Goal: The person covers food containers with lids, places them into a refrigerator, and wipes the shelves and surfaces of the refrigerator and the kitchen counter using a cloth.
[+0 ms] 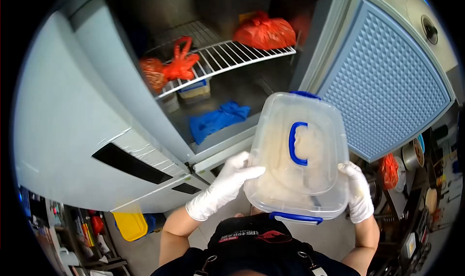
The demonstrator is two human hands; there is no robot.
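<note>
A clear plastic storage box (273, 130) with a lid, blue side clips and a blue carrying handle (292, 144) is held up before my body. Pale contents show dimly through its lid; I cannot tell what they are. My left hand (235, 176), in a white glove, grips the box's left side with the thumb over the edge. On the opposite side my right hand (357, 191), also gloved, closes round the edge. Beyond the box stands an open fridge with a white wire shelf (227, 54).
Red plastic bags (265, 31) sit on the shelf, one knotted bag (177, 65) at its left. Below lie a blue bag (219, 120) and a small lidded container (195, 90). The fridge door (387, 77) swings out rightward. A yellow-lidded bin (131, 226) stands on the floor at left.
</note>
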